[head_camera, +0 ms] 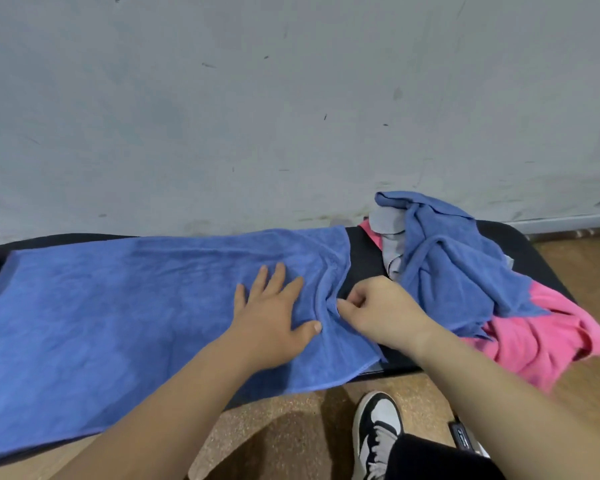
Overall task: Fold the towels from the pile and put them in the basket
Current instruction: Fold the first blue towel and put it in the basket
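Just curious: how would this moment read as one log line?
blue towel: spread on black table | left hand: pressing it flat | right hand: pinching its wrinkled edge | pile: at right

A black tabletop [364,261] runs across the middle of the frame, against the wall. A towel [118,306], blue, lies spread flat over its left and centre, rumpled at its right end, its near edge hanging over the front. At the right end sits a pile [465,278] of crumpled towels: blue on top, grey at the upper left, pink beneath, spilling over the front edge.
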Demonstrator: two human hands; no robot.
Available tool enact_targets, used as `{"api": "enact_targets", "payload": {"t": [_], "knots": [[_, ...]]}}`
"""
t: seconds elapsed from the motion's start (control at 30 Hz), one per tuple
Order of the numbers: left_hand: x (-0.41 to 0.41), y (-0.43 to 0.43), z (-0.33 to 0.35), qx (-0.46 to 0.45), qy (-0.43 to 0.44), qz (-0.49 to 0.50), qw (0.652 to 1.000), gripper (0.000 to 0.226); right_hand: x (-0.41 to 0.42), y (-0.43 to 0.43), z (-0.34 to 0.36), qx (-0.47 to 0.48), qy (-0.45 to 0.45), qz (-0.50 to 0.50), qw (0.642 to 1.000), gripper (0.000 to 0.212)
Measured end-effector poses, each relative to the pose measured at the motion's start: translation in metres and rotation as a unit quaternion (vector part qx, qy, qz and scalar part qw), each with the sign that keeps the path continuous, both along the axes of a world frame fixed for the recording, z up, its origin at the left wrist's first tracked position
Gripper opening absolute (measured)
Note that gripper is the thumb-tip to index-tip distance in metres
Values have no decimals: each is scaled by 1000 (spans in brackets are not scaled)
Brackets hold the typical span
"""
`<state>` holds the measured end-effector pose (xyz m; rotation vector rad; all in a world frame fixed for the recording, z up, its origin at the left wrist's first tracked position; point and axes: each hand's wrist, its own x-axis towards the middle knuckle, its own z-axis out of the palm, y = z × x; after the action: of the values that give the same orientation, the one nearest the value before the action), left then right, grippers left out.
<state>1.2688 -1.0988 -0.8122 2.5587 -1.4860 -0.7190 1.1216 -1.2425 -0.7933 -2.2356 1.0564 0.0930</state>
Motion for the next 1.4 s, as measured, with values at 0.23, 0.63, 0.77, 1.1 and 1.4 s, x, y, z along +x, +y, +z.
{"api": "enact_targets", "payload": {"t": [0.23,0.63,0.77,1.1,1.4], "knots": [[-19,4,-15,1,-56,-24,998,93,-26,-2,8,41,53,-10,998,47],[-34,16,-14,-12,-69,-41,997,95,-6,10,7,-73,-42,171,982,59],[-38,19,-21,1,-81,-39,996,97,-11,6,-18,-97,118,208,966,78],[-58,23,-21,-86,-75,-103,988,80,-28,-8,9,-15,-13,121,992,57],[-108,-10,-21,-168,-119,-159,965,69,-43,-36,-6,-119,-11,123,985,35]]}}
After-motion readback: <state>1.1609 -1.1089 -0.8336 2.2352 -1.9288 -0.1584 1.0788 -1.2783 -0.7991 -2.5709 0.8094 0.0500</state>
